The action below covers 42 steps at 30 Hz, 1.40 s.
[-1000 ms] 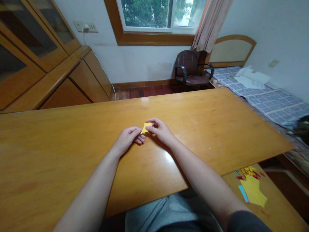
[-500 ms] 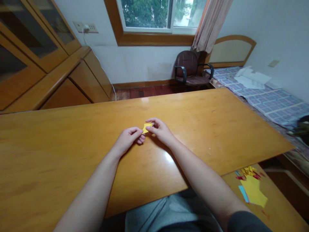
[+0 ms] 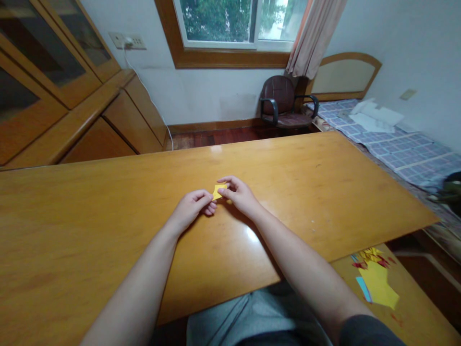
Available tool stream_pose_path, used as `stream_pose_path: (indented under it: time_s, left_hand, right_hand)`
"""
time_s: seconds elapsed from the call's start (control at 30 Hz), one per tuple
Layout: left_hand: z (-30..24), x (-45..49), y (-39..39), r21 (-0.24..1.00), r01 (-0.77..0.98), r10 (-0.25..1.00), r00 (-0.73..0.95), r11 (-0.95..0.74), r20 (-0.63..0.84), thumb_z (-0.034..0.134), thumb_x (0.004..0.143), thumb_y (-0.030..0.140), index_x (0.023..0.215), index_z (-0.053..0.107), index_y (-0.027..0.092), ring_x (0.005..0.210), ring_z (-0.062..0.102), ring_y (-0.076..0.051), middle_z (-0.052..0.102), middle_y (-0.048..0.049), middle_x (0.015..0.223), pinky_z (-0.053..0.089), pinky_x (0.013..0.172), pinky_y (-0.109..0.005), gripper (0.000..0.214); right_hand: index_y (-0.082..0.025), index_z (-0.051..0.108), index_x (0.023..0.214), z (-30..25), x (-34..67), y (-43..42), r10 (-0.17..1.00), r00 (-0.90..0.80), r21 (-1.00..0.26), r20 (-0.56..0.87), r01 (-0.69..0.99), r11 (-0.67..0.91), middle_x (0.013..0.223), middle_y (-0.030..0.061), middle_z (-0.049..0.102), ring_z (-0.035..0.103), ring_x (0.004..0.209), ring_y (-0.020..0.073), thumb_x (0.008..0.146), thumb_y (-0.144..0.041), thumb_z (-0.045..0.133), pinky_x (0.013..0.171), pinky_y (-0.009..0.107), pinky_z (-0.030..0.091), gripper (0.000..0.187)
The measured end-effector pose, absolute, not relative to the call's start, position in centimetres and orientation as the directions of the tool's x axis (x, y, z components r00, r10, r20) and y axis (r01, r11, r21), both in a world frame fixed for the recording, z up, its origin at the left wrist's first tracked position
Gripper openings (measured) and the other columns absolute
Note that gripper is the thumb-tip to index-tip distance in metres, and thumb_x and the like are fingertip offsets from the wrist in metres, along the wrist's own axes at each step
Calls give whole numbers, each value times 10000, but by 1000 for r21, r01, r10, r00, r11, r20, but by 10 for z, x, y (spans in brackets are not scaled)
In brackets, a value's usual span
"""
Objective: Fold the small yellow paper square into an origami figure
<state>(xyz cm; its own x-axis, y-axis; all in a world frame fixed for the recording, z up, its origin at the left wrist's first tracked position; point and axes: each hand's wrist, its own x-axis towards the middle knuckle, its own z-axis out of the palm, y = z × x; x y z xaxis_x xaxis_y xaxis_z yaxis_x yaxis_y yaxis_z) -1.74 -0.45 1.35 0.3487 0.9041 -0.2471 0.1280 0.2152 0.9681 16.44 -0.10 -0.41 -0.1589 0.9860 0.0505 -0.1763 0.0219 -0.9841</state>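
Note:
A small piece of yellow paper [image 3: 216, 192] is held between my hands, a little above the wooden table [image 3: 108, 226]. My left hand [image 3: 196, 204] pinches its lower left corner between thumb and forefinger, with the other fingers curled beneath. From the right, my right hand [image 3: 237, 193] grips the paper, its thumb lying on the near face and fingers behind. The paper looks angular, perhaps folded; its right part is hidden by my right thumb and fingers.
On a lower surface at the right lie yellow paper [image 3: 378, 283], a blue strip [image 3: 363, 289] and crumpled yellow and red scraps [image 3: 372, 254]. A brown armchair [image 3: 279, 101] stands beyond the table, a bed [image 3: 399, 139] to the right, and a wooden cabinet [image 3: 82, 125] at the left.

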Motion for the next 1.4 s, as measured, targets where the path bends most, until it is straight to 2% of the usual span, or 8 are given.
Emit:
stream_pose_path:
  time_s: [0.27, 0.67, 1.0, 1.17, 1.4]
  left_hand:
    - [18, -15, -7, 957, 213, 889, 374, 195, -265, 723, 725, 504, 725, 647, 142, 584, 632, -141, 695, -51, 660, 501, 595, -257, 370]
    - [16, -19, -5, 963, 145, 874, 405, 227, -268, 723, 731, 449, 724, 677, 128, 582, 650, -158, 715, -81, 684, 498, 568, -260, 325]
    - [21, -15, -8, 965, 176, 889, 383, 194, -249, 720, 733, 495, 763, 639, 145, 611, 642, -150, 703, -59, 703, 497, 591, -258, 360]
    - [20, -15, -7, 963, 184, 885, 390, 196, -254, 704, 750, 493, 754, 642, 137, 603, 632, -144, 695, -59, 696, 487, 586, -251, 362]
    - [12, -17, -5, 971, 152, 900, 371, 186, -230, 708, 756, 466, 745, 647, 138, 594, 627, -138, 699, -57, 693, 483, 591, -249, 334]
  right_hand:
    - [-188, 606, 1012, -2, 164, -2, 985, -165, -991, 51, -128, 30, 669, -50, 522, 518, 616, 103, 747, -311, 674, 615, 244, 463, 300]
    - [-190, 607, 1030, -3, 164, -2, 983, -174, -988, 63, -152, 36, 680, -52, 529, 530, 620, 101, 751, -310, 684, 624, 245, 464, 314]
    - [-195, 595, 1050, -4, 165, -2, 978, -190, -983, 83, -177, 49, 714, -46, 548, 528, 620, 96, 756, -333, 695, 619, 239, 441, 340]
    - [-197, 590, 1086, -3, 165, -4, 975, -205, -989, 87, -139, 59, 724, -38, 558, 536, 640, 107, 766, -343, 696, 595, 228, 414, 367]
    - [-206, 592, 1097, -3, 163, -4, 978, -179, -985, 105, -151, 78, 766, -36, 572, 538, 659, 99, 754, -359, 714, 645, 239, 429, 395]
